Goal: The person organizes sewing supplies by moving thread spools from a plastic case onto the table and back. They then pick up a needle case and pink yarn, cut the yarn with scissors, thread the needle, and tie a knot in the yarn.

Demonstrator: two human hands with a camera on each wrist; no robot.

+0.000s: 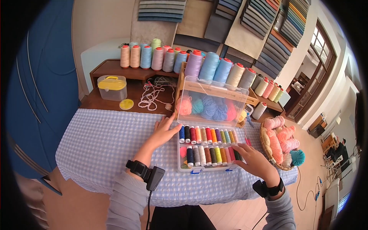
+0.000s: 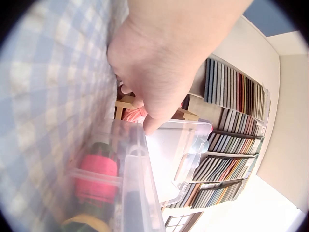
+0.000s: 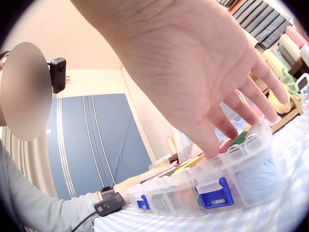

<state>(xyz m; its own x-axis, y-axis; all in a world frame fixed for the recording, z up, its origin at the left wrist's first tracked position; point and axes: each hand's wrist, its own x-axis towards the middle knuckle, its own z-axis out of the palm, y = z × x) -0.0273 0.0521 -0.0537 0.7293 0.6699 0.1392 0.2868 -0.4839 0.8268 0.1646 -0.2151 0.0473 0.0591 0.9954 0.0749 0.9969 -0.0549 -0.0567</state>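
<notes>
A clear plastic thread box (image 1: 207, 169) with blue latches stands on the gingham cloth, its clear lid (image 1: 239, 97) raised at the back. Two rows of small thread spools (image 1: 207, 155) in many colours fill it. My left hand (image 1: 163, 130) lies by the box's back left corner, fingers extended; in the left wrist view its thumb (image 2: 150, 126) touches the box rim. Over the front right of the box spreads my right hand (image 1: 251, 158), fingers straight. In the right wrist view its thumb and fingertips are right at the rim and the end spools.
Balls of yarn (image 1: 209, 107) show through the lid. A wicker basket (image 1: 265, 143) of yarn skeins stands at the right. Large thread cones (image 1: 211, 67) line the wooden shelf behind. At the back left are a yellow-lidded tub (image 1: 112, 90) and tangled cord (image 1: 149, 96).
</notes>
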